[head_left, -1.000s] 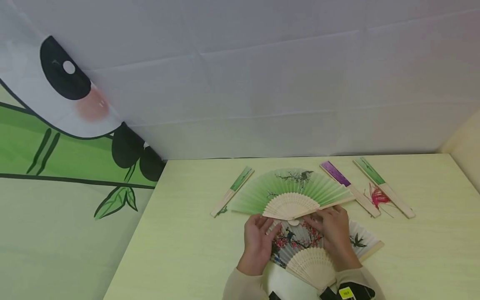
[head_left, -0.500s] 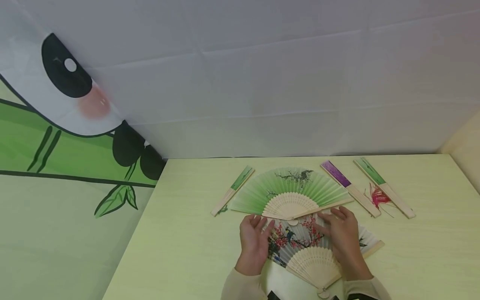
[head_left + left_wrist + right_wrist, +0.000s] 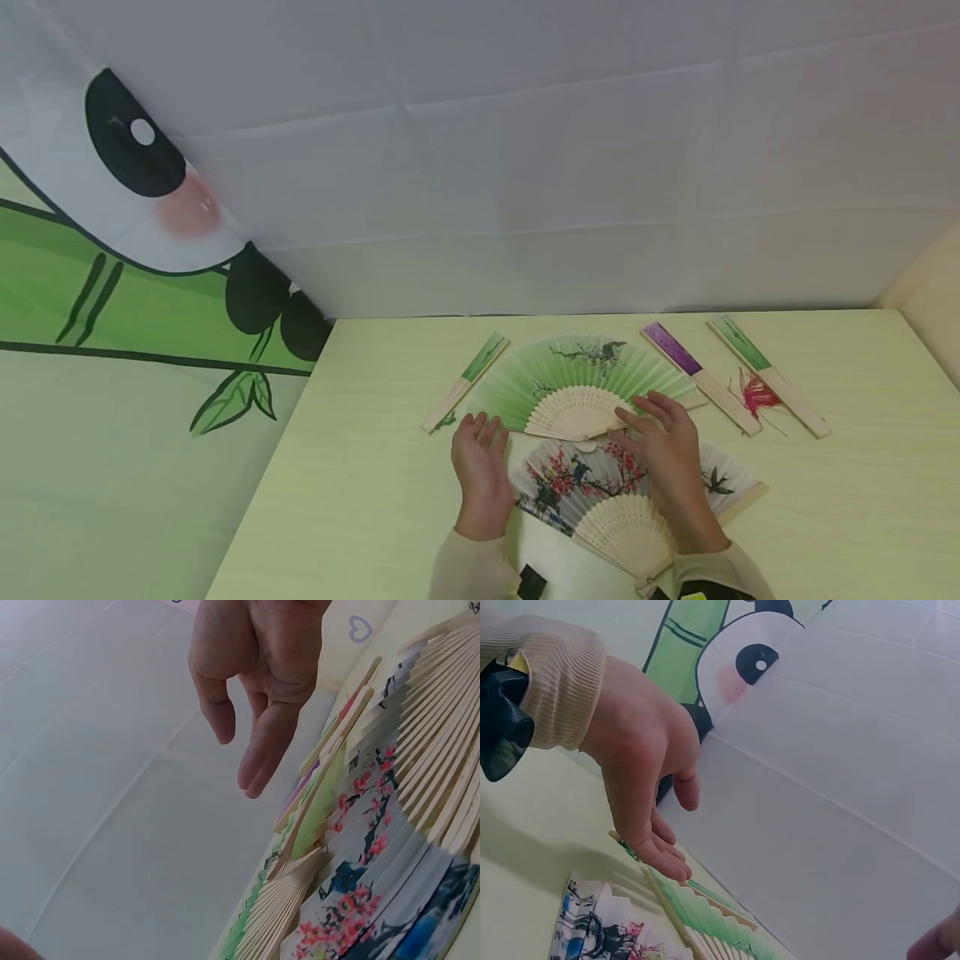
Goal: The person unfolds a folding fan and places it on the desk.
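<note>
Lying at twelve o'clock, green fan (image 3: 570, 379) stays spread, presumably for display; left hand (image 3: 482, 479) and right hand (image 3: 669, 462), fingers relaxed, hold nothing.

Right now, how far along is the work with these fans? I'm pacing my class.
Done: the green fan and the flowered fan lie spread open.
In hand: the left hand and right hand are at the green fan, fingers loose, holding nothing.
Probably left: the purple folded fan, left folded green fan and right folded green fan, all closed.
</note>
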`<state>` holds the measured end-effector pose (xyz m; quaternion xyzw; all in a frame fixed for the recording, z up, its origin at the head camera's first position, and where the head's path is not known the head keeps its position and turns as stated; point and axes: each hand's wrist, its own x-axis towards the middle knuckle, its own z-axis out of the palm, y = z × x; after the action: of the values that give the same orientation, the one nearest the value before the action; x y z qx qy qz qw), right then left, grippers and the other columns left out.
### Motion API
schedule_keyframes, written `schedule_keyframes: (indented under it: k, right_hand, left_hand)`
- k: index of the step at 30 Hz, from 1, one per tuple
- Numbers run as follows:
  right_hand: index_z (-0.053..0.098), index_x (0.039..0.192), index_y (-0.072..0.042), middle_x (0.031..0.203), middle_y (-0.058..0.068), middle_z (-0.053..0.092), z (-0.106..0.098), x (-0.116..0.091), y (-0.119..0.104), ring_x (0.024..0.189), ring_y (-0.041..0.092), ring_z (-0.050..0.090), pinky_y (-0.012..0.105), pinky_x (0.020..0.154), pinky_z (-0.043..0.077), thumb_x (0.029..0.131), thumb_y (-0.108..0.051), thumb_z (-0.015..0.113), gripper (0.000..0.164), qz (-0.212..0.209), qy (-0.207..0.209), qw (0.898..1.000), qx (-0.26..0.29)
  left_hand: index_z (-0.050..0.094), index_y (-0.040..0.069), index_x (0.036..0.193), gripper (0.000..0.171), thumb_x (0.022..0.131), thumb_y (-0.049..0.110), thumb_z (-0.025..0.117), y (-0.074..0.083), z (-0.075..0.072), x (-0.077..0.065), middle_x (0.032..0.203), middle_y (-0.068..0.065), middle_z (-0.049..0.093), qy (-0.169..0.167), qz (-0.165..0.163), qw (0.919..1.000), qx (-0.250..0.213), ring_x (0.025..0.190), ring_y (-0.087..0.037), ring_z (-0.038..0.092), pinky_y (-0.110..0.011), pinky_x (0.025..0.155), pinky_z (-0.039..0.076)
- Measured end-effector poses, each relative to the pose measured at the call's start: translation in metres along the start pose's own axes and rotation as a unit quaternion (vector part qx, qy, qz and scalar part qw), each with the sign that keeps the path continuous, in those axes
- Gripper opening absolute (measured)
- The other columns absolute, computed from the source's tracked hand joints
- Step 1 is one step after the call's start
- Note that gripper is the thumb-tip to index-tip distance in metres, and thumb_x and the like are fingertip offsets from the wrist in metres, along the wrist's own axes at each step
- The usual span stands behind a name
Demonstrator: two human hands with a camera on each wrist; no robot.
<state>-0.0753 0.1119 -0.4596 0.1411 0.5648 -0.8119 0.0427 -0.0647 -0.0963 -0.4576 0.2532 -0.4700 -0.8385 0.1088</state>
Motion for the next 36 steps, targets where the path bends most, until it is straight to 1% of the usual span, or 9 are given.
schedule_keyframes:
  k: [8, 12, 15, 17, 20, 24, 28, 32, 36]
  right_hand:
    - [0.026, 0.152, 0.013, 0.147, 0.028, 0.040, 0.028, 0.000, 0.006, 0.105, 0.006, 0.070, 0.029, 0.087, 0.064, 0.108, 0.010, 0.043, 0.047, -0.024, -0.024, 0.999, 0.022]
    - [0.029, 0.150, 0.015, 0.143, 0.029, 0.044, 0.044, -0.001, 0.008, 0.112, 0.020, 0.070, 0.033, 0.085, 0.065, 0.106, 0.012, 0.043, 0.046, -0.028, -0.027, 0.999, 0.030]
    - [0.029, 0.152, 0.014, 0.145, 0.031, 0.043, 0.056, -0.001, 0.009, 0.124, 0.037, 0.066, 0.036, 0.087, 0.065, 0.106, 0.010, 0.045, 0.049, -0.017, -0.032, 0.999, 0.015]
    - [0.030, 0.153, 0.014, 0.148, 0.032, 0.043, 0.064, -0.001, 0.010, 0.131, 0.046, 0.060, 0.038, 0.089, 0.064, 0.106, 0.009, 0.047, 0.051, -0.008, -0.037, 0.999, 0.005]
    - [0.031, 0.153, 0.014, 0.149, 0.033, 0.042, 0.074, 0.000, 0.013, 0.135, 0.052, 0.054, 0.040, 0.091, 0.064, 0.105, 0.009, 0.048, 0.050, -0.001, -0.046, 0.999, 0.003]
    - [0.033, 0.151, 0.014, 0.148, 0.034, 0.041, 0.086, 0.003, 0.019, 0.133, 0.053, 0.055, 0.039, 0.090, 0.064, 0.105, 0.009, 0.050, 0.049, -0.002, -0.060, 0.998, 0.004]
    - [0.035, 0.150, 0.014, 0.146, 0.035, 0.042, 0.098, 0.006, 0.023, 0.130, 0.053, 0.057, 0.041, 0.090, 0.064, 0.105, 0.009, 0.052, 0.049, -0.004, -0.065, 0.998, 0.004]
    - [0.036, 0.149, 0.015, 0.145, 0.037, 0.043, 0.108, 0.007, 0.025, 0.128, 0.056, 0.057, 0.049, 0.094, 0.063, 0.104, 0.009, 0.053, 0.048, -0.012, -0.073, 0.997, 0.002]
    - [0.035, 0.149, 0.015, 0.145, 0.038, 0.042, 0.118, 0.010, 0.027, 0.129, 0.058, 0.055, 0.054, 0.096, 0.061, 0.104, 0.009, 0.051, 0.048, -0.010, -0.082, 0.997, 0.002]
  left_hand:
    - [0.026, -0.009, 0.160, 0.056, 0.106, 0.004, 0.032, 0.013, -0.008, 0.019, 0.162, -0.027, 0.037, 0.067, 0.039, 0.9966, 0.027, 0.148, -0.041, 0.041, -0.050, 0.124, 0.033]
    - [0.029, -0.008, 0.160, 0.054, 0.107, 0.004, 0.034, 0.019, -0.013, 0.031, 0.162, -0.025, 0.041, 0.085, 0.049, 0.9951, 0.014, 0.147, -0.038, 0.043, -0.048, 0.124, 0.033]
    - [0.033, -0.007, 0.157, 0.049, 0.110, 0.005, 0.036, 0.023, -0.016, 0.041, 0.159, -0.024, 0.044, 0.101, 0.060, 0.9931, 0.008, 0.145, -0.037, 0.046, -0.045, 0.122, 0.035]
    - [0.037, -0.007, 0.155, 0.046, 0.110, 0.004, 0.038, 0.025, -0.017, 0.049, 0.157, -0.024, 0.047, 0.111, 0.072, 0.9912, 0.011, 0.143, -0.037, 0.047, -0.042, 0.120, 0.038]
    - [0.043, -0.007, 0.151, 0.044, 0.107, -0.001, 0.046, 0.026, -0.021, 0.060, 0.153, -0.024, 0.052, 0.121, 0.095, 0.9875, 0.032, 0.142, -0.036, 0.050, -0.033, 0.115, 0.043]
    - [0.048, -0.008, 0.149, 0.047, 0.102, -0.009, 0.051, 0.027, -0.029, 0.074, 0.151, -0.025, 0.054, 0.110, 0.121, 0.9831, 0.082, 0.142, -0.038, 0.050, -0.027, 0.109, 0.048]
    - [0.056, -0.007, 0.143, 0.043, 0.099, -0.011, 0.055, 0.030, -0.037, 0.086, 0.147, -0.026, 0.057, 0.093, 0.127, 0.9770, 0.144, 0.139, -0.040, 0.052, -0.030, 0.110, 0.050]
    - [0.061, -0.006, 0.137, 0.039, 0.099, -0.012, 0.060, 0.034, -0.042, 0.094, 0.142, -0.026, 0.062, 0.077, 0.131, 0.9659, 0.210, 0.135, -0.041, 0.056, -0.039, 0.112, 0.050]
    - [0.063, -0.008, 0.134, 0.037, 0.097, -0.012, 0.062, 0.036, -0.045, 0.100, 0.136, -0.026, 0.065, 0.059, 0.146, 0.9502, 0.269, 0.132, -0.043, 0.058, -0.049, 0.113, 0.049]
